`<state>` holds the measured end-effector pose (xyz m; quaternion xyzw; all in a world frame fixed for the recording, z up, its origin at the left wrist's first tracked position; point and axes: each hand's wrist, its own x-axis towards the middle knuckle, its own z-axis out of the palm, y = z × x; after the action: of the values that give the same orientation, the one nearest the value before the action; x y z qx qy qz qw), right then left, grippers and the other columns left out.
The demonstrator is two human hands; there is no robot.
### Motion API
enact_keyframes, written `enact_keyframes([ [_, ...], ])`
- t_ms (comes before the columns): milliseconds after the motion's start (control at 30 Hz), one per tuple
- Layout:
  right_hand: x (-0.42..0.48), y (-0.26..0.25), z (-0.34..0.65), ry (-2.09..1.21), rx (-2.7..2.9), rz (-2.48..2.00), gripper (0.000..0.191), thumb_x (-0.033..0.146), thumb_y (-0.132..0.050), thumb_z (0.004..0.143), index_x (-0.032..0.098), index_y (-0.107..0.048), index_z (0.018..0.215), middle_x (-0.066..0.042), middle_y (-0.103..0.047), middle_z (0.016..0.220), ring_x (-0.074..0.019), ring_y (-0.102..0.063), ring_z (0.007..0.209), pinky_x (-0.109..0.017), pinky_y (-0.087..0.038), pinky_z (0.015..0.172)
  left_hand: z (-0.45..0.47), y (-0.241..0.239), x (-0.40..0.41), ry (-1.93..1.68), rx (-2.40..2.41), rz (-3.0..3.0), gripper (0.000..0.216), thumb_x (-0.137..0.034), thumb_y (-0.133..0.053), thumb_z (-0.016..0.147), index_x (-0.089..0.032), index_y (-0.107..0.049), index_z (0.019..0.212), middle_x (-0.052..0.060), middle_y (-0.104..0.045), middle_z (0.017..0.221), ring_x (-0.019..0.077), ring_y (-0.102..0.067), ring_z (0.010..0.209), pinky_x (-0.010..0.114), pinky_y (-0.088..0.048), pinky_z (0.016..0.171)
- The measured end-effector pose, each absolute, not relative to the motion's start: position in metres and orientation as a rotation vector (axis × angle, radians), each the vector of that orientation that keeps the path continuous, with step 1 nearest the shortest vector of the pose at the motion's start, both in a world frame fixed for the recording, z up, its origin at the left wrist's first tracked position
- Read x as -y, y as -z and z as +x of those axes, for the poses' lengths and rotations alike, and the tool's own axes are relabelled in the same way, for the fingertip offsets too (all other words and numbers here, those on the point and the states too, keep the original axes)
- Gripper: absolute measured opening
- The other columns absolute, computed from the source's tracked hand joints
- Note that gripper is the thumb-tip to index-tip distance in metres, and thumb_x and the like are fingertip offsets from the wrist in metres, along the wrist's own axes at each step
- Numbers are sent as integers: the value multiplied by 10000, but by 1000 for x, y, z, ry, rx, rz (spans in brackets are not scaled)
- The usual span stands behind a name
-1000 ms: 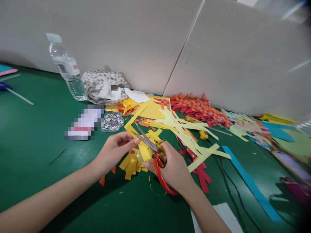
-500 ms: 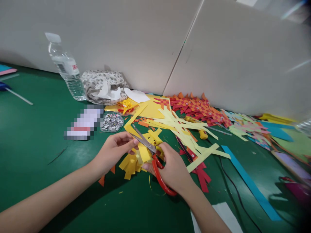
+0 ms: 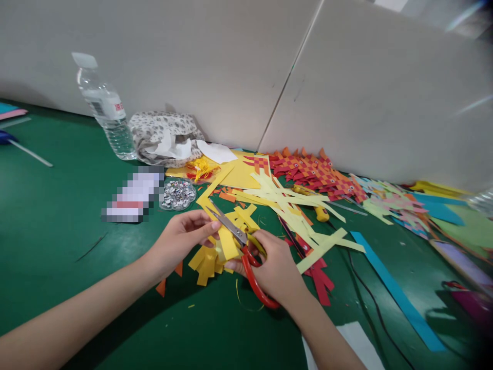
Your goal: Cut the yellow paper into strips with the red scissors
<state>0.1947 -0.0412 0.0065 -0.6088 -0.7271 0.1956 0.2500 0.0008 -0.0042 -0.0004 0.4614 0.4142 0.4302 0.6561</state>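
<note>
Between thumb and fingers, my left hand [image 3: 188,234] pinches a yellow paper strip [image 3: 228,242] whose lower end hangs down to the right. My right hand [image 3: 273,264] is closed round scissors [image 3: 252,277] with red handles. Their metal blades point up and left, lying across the strip close to my left fingertips, with the tips slightly apart. Part of the right fingers is hidden behind the handles. Below and behind the hands lie yellow paper pieces [image 3: 206,264] with cut ends.
Pale yellow strips [image 3: 285,200], a blue strip [image 3: 396,288] and red-orange woven paper fish [image 3: 316,174] lie on the green table. A water bottle [image 3: 103,110], a patterned cloth pouch [image 3: 165,133], a pixelated flat item [image 3: 134,198] and a packet of googly eyes [image 3: 177,194] stand left. A black cord [image 3: 370,298] runs right.
Both hands keep nearly the same place. The scissors have shifted very slightly and the right fingers have moved a little on the handles.
</note>
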Motion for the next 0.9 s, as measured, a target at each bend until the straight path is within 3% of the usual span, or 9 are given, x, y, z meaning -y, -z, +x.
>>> enact_keyframes([
  [433,41,-8,194,-574,1923,-1660,404,464,-736,575,214,-419,602,27,-481,598,-121,-409,539,-243,-322,494,3,-2,2,-981,-947,1027,165,-303,-710,705,-167,-639,765,-9,-634,672,100,-595,642,182,-497,569],
  [700,42,-9,193,-1275,1403,-1429,328,375,-718,634,213,-444,711,29,-553,686,-108,-465,555,-239,-392,531,9,-1,6,-909,-1031,1026,196,-315,-734,660,-164,-614,693,-14,-648,630,104,-594,613,185,-484,563],
  [900,42,-8,185,-1380,1255,-1335,378,272,-771,546,210,-426,686,51,-513,661,-100,-471,577,-257,-426,607,12,-1,9,-846,-1021,1019,195,-329,-712,687,-168,-602,678,-19,-635,644,98,-596,633,171,-472,568],
])
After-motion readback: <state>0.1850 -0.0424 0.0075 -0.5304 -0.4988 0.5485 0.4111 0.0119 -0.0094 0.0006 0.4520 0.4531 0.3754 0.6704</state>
